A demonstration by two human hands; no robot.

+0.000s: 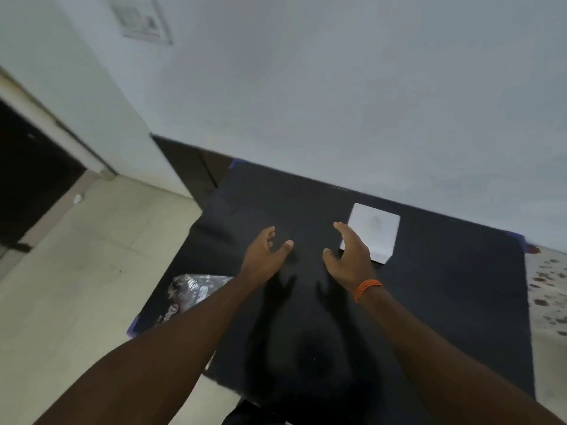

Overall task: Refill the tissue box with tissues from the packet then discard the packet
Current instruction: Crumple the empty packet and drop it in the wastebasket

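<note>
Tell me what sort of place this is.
Probably a plain indoor room, home or office, set up as a work spot: a table covered in black against a bare pale wall, a tiled floor, and a dark doorway at the left.

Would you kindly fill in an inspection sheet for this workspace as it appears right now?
Surface: black-covered table with blue tape at the corners, set against a pale wall.
Job's things: white tissue box upright near the far edge; clear plastic packet at the table's left edge, partly hidden by the left forearm.
Clutter: nothing seen on the table.
Grippers: left hand and right hand open, empty, above the table; the right is just beside the box, contact unclear. An orange band is on the right wrist.
Cables: nothing seen.
Surroundings: tiled floor with a small white scrap; dark doorway on the left; paper notice on the wall.
</note>
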